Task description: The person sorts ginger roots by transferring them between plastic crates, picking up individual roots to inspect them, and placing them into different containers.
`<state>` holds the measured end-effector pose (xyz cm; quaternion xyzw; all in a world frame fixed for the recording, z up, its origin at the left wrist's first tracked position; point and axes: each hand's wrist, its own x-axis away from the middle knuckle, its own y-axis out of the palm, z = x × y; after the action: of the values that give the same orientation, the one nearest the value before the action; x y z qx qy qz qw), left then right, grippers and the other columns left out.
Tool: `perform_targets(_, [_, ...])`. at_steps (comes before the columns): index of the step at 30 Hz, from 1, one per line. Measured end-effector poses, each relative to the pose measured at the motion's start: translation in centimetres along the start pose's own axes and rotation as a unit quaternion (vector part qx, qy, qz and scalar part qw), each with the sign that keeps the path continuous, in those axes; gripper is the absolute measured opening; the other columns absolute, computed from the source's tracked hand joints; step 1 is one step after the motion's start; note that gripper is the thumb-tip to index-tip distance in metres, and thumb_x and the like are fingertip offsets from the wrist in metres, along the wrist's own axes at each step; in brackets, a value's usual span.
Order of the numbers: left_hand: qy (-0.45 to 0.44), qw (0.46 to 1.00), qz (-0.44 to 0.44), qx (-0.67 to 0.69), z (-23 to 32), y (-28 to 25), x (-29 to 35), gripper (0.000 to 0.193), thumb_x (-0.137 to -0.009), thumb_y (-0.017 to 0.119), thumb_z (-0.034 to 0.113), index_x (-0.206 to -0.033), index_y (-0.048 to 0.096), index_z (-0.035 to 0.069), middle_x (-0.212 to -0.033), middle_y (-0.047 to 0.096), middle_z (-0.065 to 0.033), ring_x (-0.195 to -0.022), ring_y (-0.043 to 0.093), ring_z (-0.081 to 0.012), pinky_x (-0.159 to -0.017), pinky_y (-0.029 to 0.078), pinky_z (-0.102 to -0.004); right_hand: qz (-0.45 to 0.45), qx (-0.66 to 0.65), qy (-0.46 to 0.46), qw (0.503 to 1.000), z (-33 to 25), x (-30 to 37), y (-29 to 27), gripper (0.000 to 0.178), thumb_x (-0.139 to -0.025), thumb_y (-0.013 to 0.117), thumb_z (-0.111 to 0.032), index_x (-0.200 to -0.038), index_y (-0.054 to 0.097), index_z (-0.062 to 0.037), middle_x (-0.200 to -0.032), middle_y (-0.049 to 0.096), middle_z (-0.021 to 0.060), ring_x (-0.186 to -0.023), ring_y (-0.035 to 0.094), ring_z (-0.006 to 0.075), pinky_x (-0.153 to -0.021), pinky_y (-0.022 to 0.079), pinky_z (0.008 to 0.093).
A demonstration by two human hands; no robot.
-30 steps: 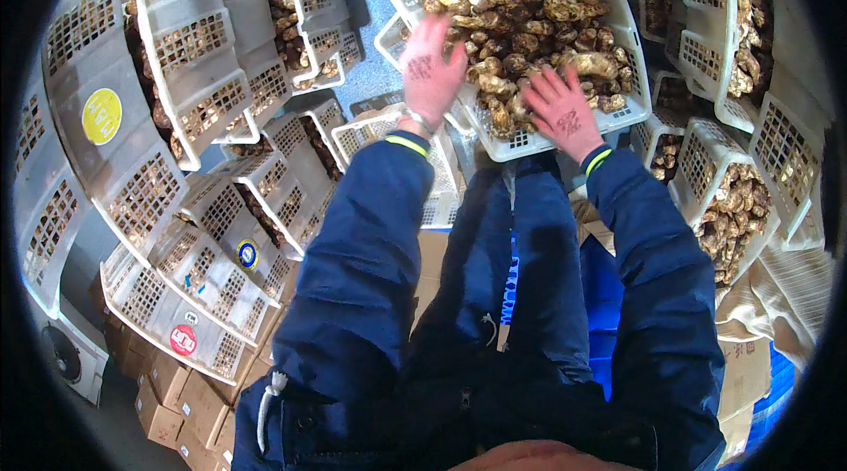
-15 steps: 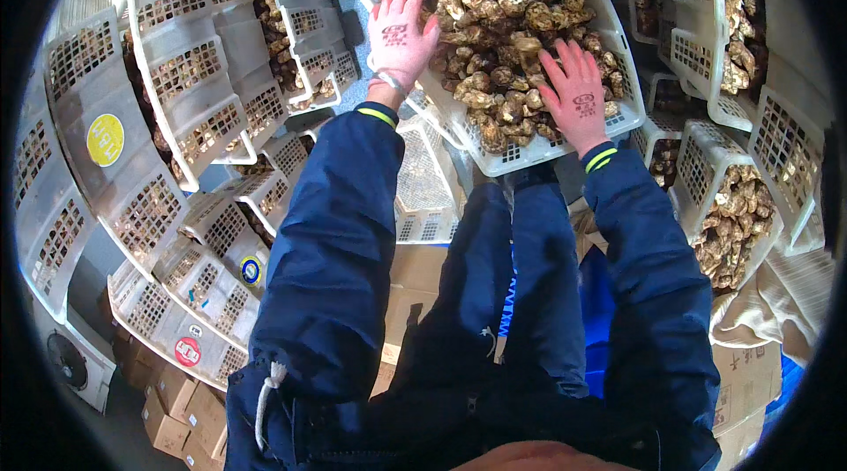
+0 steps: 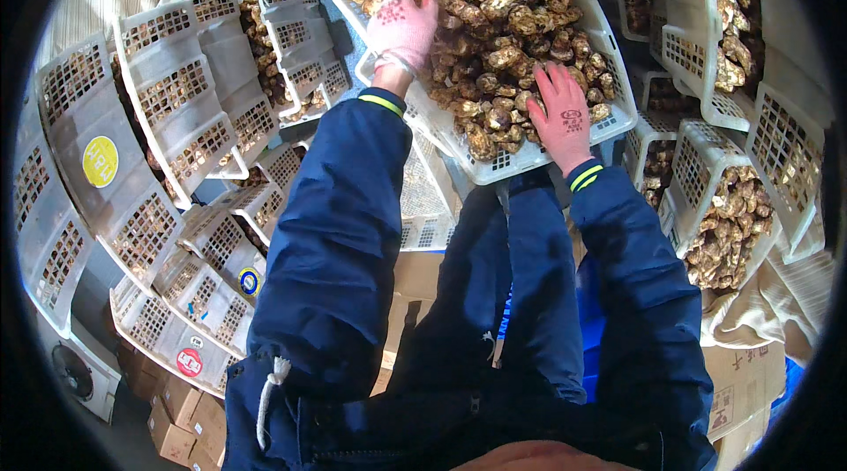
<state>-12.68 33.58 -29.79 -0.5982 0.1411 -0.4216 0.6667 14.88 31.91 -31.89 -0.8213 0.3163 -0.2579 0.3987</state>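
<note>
A white plastic crate [image 3: 494, 168] with slotted walls stands tilted in front of me, heaped with brown-and-white mushrooms [image 3: 507, 56]. Both my hands wear pink gloves. My left hand [image 3: 402, 28] lies over the mushrooms by the crate's left side. Its fingers bend down among them and the tips are partly hidden; the thumb stands apart, and nothing shows in its grasp. Spread and flat, the fingers of my right hand [image 3: 563, 111] rest on the smaller mushrooms near the front right corner, with the wrist over the near rim.
White slotted crates [image 3: 176, 83] of mushrooms are stacked on the left. More mushroom-filled crates [image 3: 697, 171] crowd the right. An upturned-looking white crate [image 3: 423, 184] sits below the heaped one. Cardboard boxes [image 3: 181, 418] lie lower left, another carton [image 3: 741, 387] lower right.
My left hand's fingers have bent down into the mushrooms. My right hand has shifted slightly left and toward me over the pile. The crate appears a little further left.
</note>
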Motion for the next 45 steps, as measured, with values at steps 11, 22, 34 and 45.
perform_targets(11, [0.269,0.950,0.037,-0.156,-1.6,3.1,-0.8,0.052,-0.080,0.059,0.043,-0.122,0.053,0.012,-0.139,0.033,-0.0200,-0.127,0.030,-0.0386,-0.104,0.025,-0.0498,-0.003,0.054,0.018,0.998,0.5,-0.8,1.0,0.051,-0.084,0.053,-0.032,-0.129,0.044,-0.0096,-0.133,0.041,0.0161,-0.124,0.035,0.0325,-0.104,0.026,0.0430])
perform_targets(22, [0.271,0.949,0.037,-0.159,-1.2,4.2,1.4,0.061,-0.084,0.052,0.047,-0.133,0.040,0.011,-0.140,0.033,-0.0176,-0.130,0.028,-0.0365,-0.105,0.019,-0.0525,-0.119,0.108,-0.072,0.984,-1.5,2.0,0.0,0.046,-0.085,0.052,-0.033,-0.128,0.046,-0.0186,-0.137,0.039,0.0084,-0.130,0.030,0.0284,-0.109,0.019,0.0414])
perform_targets(34, [0.260,0.959,-0.048,0.097,1.1,4.1,13.4,0.049,-0.078,0.058,0.015,-0.125,0.047,0.005,-0.127,0.048,-0.0151,-0.122,0.039,-0.0358,-0.102,0.028,-0.0457,-0.061,-0.013,-0.008,0.998,-3.1,-4.4,-0.6,0.039,-0.073,0.066,-0.025,-0.109,0.056,-0.0157,-0.103,0.055,0.0047,-0.100,0.053,0.0239,-0.082,0.043,0.0375])
perform_targets(45, [0.188,0.970,-0.091,-0.124,-5.2,4.3,17.3,0.061,-0.081,0.054,0.041,-0.133,0.041,0.012,-0.140,0.033,-0.0181,-0.132,0.026,-0.0357,-0.106,0.012,-0.0566,0.082,0.009,-0.066,0.994,-2.9,-6.4,-3.8,0.056,-0.075,0.064,-0.014,-0.127,0.046,-0.0151,-0.123,0.049,0.0109,-0.111,0.047,0.0306,-0.092,0.040,0.0398])
